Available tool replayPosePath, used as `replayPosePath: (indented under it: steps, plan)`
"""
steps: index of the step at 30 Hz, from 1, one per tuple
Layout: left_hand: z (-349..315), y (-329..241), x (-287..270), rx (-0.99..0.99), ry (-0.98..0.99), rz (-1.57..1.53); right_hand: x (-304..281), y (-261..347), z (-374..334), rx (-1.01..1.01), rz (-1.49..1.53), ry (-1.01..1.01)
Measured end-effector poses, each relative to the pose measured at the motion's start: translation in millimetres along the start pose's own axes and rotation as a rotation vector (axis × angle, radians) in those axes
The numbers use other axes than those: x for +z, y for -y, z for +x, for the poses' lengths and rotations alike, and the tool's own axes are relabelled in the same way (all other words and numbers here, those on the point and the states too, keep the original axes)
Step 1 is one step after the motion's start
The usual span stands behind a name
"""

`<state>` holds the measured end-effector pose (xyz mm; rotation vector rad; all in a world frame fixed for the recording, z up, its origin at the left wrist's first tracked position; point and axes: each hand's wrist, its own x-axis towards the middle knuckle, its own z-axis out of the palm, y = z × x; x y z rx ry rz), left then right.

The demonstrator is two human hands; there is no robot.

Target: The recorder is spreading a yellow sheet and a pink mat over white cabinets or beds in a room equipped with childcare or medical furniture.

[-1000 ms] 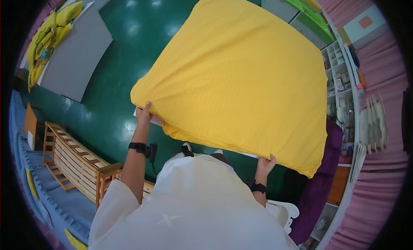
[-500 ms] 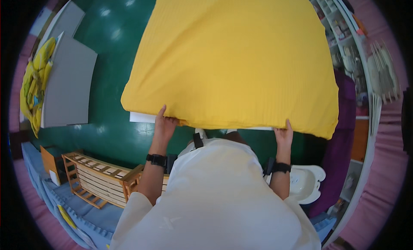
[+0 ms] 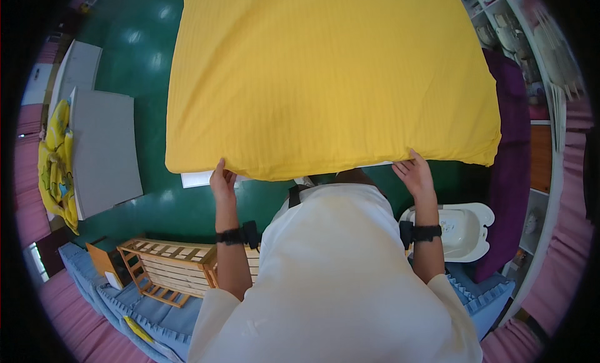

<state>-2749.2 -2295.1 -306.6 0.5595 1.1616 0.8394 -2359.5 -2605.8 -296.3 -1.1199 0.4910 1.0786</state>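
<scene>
A wide mattress-like surface covered in a yellow fabric sheet [image 3: 331, 81] fills the upper middle, its near edge running just in front of my body. At the left part of that edge, my left hand [image 3: 223, 183] touches the fabric, one digit up against it and the other fingers apart below. My right hand [image 3: 415, 174] is at the right part of the edge, fingers spread, one fingertip on the cloth. Neither hand has fabric gathered in it. Under the sheet's left corner a white flat piece [image 3: 195, 180] sticks out.
On the left stands a grey-white cabinet [image 3: 106, 150] with a yellow patterned cloth [image 3: 57, 169]. Behind me are a wooden slatted frame [image 3: 169, 266] and a blue sofa [image 3: 156, 316]. To the right lie a white basin [image 3: 465, 231], purple fabric [image 3: 509, 163] and shelves [image 3: 522, 56].
My hands have loosened from the sheet's edge, the right one's fingers spreading. The near edge now hangs flatter and straighter. My view has shifted slightly.
</scene>
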Motion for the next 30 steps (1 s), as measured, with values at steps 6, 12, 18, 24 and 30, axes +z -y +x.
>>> replayPosePath:
  steps: [6, 12, 18, 24, 30]
  plan:
    - [-44, 17, -17, -0.095, -0.114, 0.096, -62, 38, -3, -0.252, 0.108, -0.18]
    - [-38, 51, 27, -0.284, 0.169, -0.367, -74, 52, 19, -0.265, 0.314, -0.153]
    - [-53, 31, 92, -0.338, -0.102, -0.17, -78, 64, 37, -0.25, 0.339, -0.059]
    - [-43, 62, 88, -0.143, -0.052, -0.287, -65, 79, 27, -0.323, 0.332, 0.201]
    - [-24, 85, 39, -0.131, 0.815, -0.806, -80, 96, 22, -0.348, 0.196, 0.417]
